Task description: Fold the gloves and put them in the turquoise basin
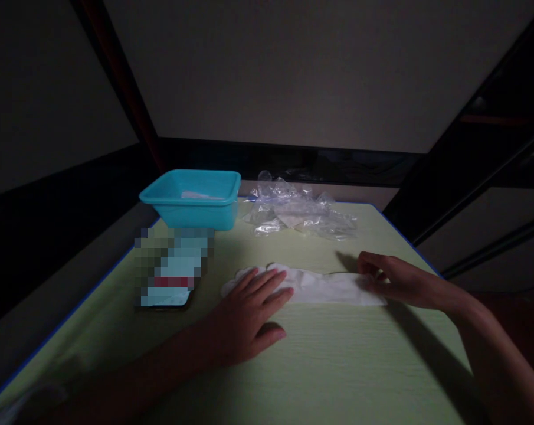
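Observation:
A long white cloth piece, apparently a sock [324, 286], lies flat and stretched sideways across the table. My left hand [249, 313] rests on its left part, palm down with fingers outstretched; that part is partly hidden under the fingers. At the other end, my right hand [384, 274] pinches the cloth's right edge between thumb and curled fingers. Its fingertips are partly hidden in shadow.
A turquoise plastic basin [193, 215] with something white inside stands at the back left. Crumpled clear plastic bags [300, 209] lie at the back middle. A phone with a lit, pixelated screen [178, 271] is left of my left hand. The pale green table [337, 366] has blue edging.

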A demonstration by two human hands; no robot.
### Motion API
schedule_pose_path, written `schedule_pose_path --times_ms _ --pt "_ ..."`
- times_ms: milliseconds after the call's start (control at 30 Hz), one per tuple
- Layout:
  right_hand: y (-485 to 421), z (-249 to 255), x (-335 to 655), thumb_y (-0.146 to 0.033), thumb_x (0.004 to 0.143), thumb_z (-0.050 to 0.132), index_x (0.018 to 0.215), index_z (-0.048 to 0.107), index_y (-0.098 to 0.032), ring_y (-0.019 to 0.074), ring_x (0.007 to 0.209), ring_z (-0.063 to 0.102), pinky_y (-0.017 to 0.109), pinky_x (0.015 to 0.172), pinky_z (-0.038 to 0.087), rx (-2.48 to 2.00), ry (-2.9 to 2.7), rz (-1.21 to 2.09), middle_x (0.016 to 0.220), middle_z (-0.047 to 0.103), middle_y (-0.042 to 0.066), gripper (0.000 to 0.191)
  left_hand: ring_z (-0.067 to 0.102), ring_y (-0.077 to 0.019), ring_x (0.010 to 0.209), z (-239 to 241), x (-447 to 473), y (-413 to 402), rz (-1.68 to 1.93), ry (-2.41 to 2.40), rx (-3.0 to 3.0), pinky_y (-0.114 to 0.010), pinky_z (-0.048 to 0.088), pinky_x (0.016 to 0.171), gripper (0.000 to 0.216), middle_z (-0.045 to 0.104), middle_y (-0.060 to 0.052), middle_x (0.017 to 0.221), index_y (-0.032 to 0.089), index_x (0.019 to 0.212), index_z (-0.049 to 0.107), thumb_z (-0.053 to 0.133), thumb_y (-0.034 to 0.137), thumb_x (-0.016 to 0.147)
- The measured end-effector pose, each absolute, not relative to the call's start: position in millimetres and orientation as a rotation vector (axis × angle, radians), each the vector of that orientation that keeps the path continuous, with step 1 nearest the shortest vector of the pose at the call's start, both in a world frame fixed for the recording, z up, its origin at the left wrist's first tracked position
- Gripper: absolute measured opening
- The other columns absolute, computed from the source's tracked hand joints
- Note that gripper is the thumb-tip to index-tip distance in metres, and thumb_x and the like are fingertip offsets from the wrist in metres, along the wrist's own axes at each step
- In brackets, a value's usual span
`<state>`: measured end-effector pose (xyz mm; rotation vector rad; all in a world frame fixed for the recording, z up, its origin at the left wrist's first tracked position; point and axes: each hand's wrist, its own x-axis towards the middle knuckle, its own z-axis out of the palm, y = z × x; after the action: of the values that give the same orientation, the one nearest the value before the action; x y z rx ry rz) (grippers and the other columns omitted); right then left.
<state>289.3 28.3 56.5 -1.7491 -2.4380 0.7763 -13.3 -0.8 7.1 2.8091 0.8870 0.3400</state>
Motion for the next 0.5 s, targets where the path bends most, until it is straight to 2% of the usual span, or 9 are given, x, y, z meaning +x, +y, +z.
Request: schedule_pose_path --times_ms 133,267,400,500 --pt "32 49 298 -0.024 0.073 0.042 0.079 0.046 -0.019 0.0181 0.064 0.055 0.031 0.058 0.044 -1.740 -2.376 0.735 0.073 0.059 0.006 0.009 0.039 -0.0279 0.127 7 -19 4 0.553 1.028 2.795 -0.053 0.032 0.103 0.037 0.046 -0.018 0.135 0.011 0.123 0.049 0.045 0.022 0.088" --pt "37 39 307 -0.018 0.070 0.039 0.091 0.047 -0.017 0.0166 0.062 0.055 0.029 0.056 0.045 -1.739 -2.268 0.573 0.075 0.058 0.005 0.022 0.052 -0.0284 0.113 2 -26 11 0.671 1.204 2.740 -0.049 0.043 0.095 0.031 0.056 -0.019 0.123 0.008 0.113 0.056 0.042 0.021 0.088" --pt "40 35 310 -0.019 0.073 0.041 0.101 0.047 -0.017 0.0166 0.060 0.056 0.029 0.053 0.046 -1.757 -2.158 0.511 0.074 0.057 0.004 0.029 0.057 -0.0252 0.106 -4 -28 14 0.761 1.291 2.648 -0.045 0.047 0.091 0.028 0.062 -0.015 0.114 0.011 0.108 0.058 0.043 0.019 0.086" --pt "41 35 309 -0.024 0.073 0.046 0.105 0.047 -0.016 0.0182 0.063 0.058 0.030 0.053 0.049 -1.765 -2.039 0.559 0.082 0.060 0.008 0.033 0.058 -0.0225 0.102 -4 -27 14 0.837 1.309 2.597 -0.040 0.049 0.089 0.025 0.063 -0.011 0.109 0.014 0.104 0.058 0.044 0.015 0.083"
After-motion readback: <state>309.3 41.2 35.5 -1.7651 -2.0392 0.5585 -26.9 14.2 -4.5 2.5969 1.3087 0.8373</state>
